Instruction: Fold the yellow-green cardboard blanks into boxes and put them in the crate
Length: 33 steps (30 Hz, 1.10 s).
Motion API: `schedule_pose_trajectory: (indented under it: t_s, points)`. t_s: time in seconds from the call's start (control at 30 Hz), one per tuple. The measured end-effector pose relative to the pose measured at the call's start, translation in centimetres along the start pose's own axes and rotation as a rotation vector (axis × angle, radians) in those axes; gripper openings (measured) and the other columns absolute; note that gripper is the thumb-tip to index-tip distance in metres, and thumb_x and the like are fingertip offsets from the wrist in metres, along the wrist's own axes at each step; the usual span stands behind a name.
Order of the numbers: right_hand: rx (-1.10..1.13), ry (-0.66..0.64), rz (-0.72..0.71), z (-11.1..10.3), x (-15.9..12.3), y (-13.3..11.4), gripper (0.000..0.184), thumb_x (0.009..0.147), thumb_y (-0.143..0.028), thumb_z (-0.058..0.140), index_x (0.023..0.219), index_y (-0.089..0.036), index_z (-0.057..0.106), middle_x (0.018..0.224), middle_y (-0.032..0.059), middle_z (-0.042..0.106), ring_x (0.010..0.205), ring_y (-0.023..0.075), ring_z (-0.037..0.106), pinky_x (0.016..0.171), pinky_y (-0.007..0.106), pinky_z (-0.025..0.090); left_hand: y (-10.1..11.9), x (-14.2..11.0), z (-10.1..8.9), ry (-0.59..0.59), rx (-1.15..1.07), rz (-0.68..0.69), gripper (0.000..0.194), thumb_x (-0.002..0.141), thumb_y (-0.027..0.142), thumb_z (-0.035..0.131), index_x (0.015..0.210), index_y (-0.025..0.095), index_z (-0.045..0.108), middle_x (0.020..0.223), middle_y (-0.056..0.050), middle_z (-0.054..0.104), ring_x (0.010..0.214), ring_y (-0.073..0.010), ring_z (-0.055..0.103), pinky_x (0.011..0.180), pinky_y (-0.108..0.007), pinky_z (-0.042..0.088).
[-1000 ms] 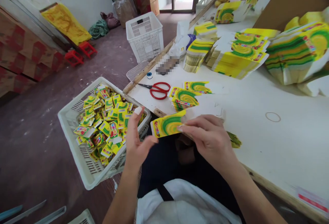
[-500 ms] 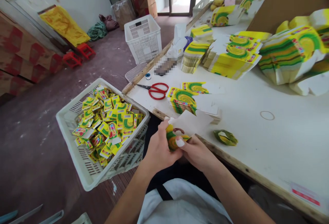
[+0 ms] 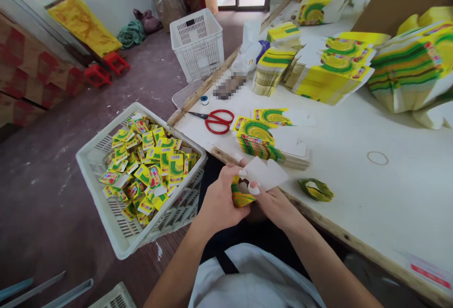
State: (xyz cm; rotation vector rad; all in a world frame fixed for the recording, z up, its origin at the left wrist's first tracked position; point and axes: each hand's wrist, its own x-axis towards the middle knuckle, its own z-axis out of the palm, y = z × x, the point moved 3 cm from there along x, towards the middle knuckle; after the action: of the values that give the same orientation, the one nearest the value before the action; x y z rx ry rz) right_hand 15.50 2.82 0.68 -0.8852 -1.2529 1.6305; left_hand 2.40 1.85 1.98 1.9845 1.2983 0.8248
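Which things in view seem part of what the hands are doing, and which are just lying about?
Part of it, judging by grip and matching print:
- printed card, in the left hand and right hand
- card stack on the table
- small packets in the basket

Apparently lying about:
- red-handled scissors
- red stools
- yellow sheet

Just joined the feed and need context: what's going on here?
A person's left hand and right hand are together on one yellow-and-green printed carton, its white panel facing up, at the edge of a white table. A stack of flat printed cartons lies just beyond the hands, with red-handled scissors nearby. To the left, a white basket holds many small yellow-and-green packs.
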Motion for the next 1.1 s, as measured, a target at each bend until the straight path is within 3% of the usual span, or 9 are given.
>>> schedule_pose_trajectory:
  t_s: [0.1,0.2,0.27,0.4,0.57,0.73,0.9,1.0,1.1]
  points:
    - [-0.305,-0.014,-0.143,0.1,-0.3,-0.4,0.054,0.092,-0.044,0.057,0.142,-0.026,0.052,0.141,0.0094,0.06,0.138,0.0277,0.047,0.117,0.05,0.035,-0.4,0.3,0.0,0.016,-0.047,-0.071,0.065,0.071,0.02,0.069,0.125,0.026,0.034,0.103,-0.005,0.059,0.079,-0.0211,0.064,0.071,-0.034,0.052]
    - [-0.491,0.032,-0.268,0.0,-0.4,-0.3,0.051,0.089,-0.014,0.049,0.137,-0.028,0.059,0.142,0.0066,0.06,0.133,0.0233,0.054,0.111,0.043,0.044,-0.6,0.5,0.3,0.08,-0.026,-0.076,0.062,0.07,0.018,0.068,0.123,0.024,0.036,0.114,-0.01,0.055,0.089,-0.0245,0.064,0.078,-0.039,0.053]
    - [-0.509,0.106,-0.312,-0.3,-0.4,-0.1,0.053,0.085,-0.007,0.045,0.129,-0.029,0.066,0.135,0.0059,0.065,0.124,0.0218,0.062,0.105,0.04,0.05,-0.5,0.5,0.5,0.104,-0.009,-0.091,0.061,0.069,0.015,0.067,0.121,0.022,0.037,0.117,-0.012,0.051,0.098,-0.0261,0.062,0.084,-0.042,0.053]
    - [-0.463,0.221,-0.317,-1.4,-0.5,0.1,0.053,0.087,-0.008,0.046,0.13,-0.031,0.065,0.131,0.0042,0.068,0.122,0.023,0.063,0.105,0.044,0.051,-0.1,0.4,-0.3,0.19,0.084,-0.099,0.057,0.063,0.012,0.07,0.114,0.021,0.048,0.115,-0.01,0.054,0.11,-0.029,0.057,0.095,-0.046,0.049]
    - [-0.605,0.006,-0.327,-1.3,-0.8,0.0,0.059,0.086,-0.017,0.059,0.144,-0.029,0.051,0.156,0.0089,0.041,0.138,0.0273,0.048,0.112,0.048,0.043,-0.1,0.0,-1.7,0.155,0.113,-0.046,0.05,0.066,0.022,0.075,0.113,0.021,0.057,0.102,-0.008,0.068,0.093,-0.0265,0.067,0.081,-0.039,0.054]
    - [-0.727,-0.039,-0.34,-2.2,-0.6,-0.6,0.041,0.086,-0.009,0.051,0.115,-0.026,0.073,0.143,0.0114,0.057,0.129,0.0263,0.058,0.103,0.045,0.051,0.1,0.1,-2.7,0.114,0.197,-0.026,0.052,0.065,0.028,0.079,0.113,0.02,0.062,0.105,-0.01,0.074,0.093,-0.0281,0.071,0.083,-0.039,0.057]
    - [-0.733,-0.17,-0.275,-3.2,-0.3,-1.7,0.031,0.085,-0.012,0.055,0.103,-0.027,0.076,0.123,0.0079,0.07,0.107,0.0234,0.069,0.095,0.041,0.055,0.8,0.9,-3.2,-0.016,0.205,0.004,0.052,0.059,0.025,0.082,0.109,0.023,0.067,0.097,-0.006,0.076,0.086,-0.0267,0.073,0.078,-0.036,0.058]
    - [-0.695,-0.071,-0.283,-2.7,-0.5,-1.3,0.03,0.084,-0.015,0.058,0.108,-0.026,0.072,0.131,0.0095,0.065,0.118,0.0269,0.064,0.101,0.045,0.051,0.9,1.1,-3.1,0.063,0.178,-0.005,0.052,0.06,0.024,0.081,0.11,0.023,0.067,0.102,-0.007,0.076,0.091,-0.0279,0.072,0.081,-0.037,0.057]
    - [-0.567,0.119,-0.269,-1.7,-0.8,-0.3,0.05,0.086,-0.023,0.06,0.135,-0.023,0.055,0.142,0.0144,0.057,0.13,0.0286,0.056,0.104,0.048,0.049,0.9,1.0,-2.5,0.176,0.148,-0.005,0.056,0.062,0.02,0.078,0.116,0.022,0.064,0.109,-0.008,0.073,0.1,-0.0291,0.07,0.088,-0.039,0.056]
